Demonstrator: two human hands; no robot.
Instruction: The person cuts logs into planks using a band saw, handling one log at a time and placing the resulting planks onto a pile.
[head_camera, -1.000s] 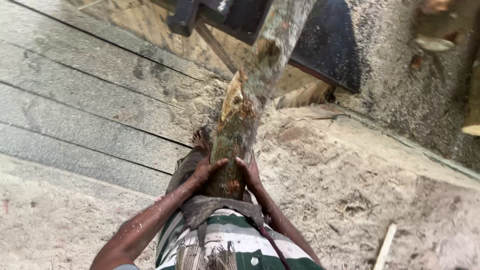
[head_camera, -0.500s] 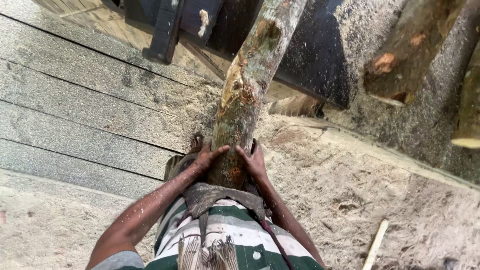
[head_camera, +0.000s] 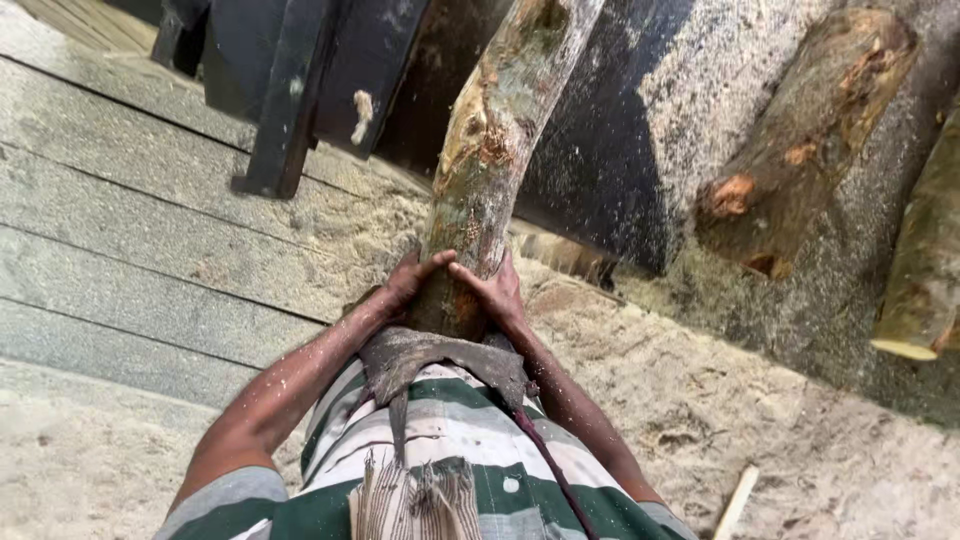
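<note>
A long rough log (head_camera: 490, 150) with patchy bark runs away from me towards the top of the view. Its near end rests against my waist, at a dark cloth tied over my striped garment. My left hand (head_camera: 408, 282) grips the log's left side near that end. My right hand (head_camera: 493, 290) clasps the right side, thumb laid over the top. Both forearms are dusted with sawdust. The log's far end goes out of view at the top edge.
Grey wooden planks (head_camera: 150, 230) lie to the left, a dark metal frame (head_camera: 300, 90) stands at the top left. Sawdust (head_camera: 780, 420) covers the floor on the right. A thick log (head_camera: 800, 150) and another log's end (head_camera: 925, 270) lie at the right. A pale stick (head_camera: 735, 500) lies at the bottom.
The view has tilted up and shifted, bringing the logs on the right into sight. Both hands keep their grip on the log's near end.
</note>
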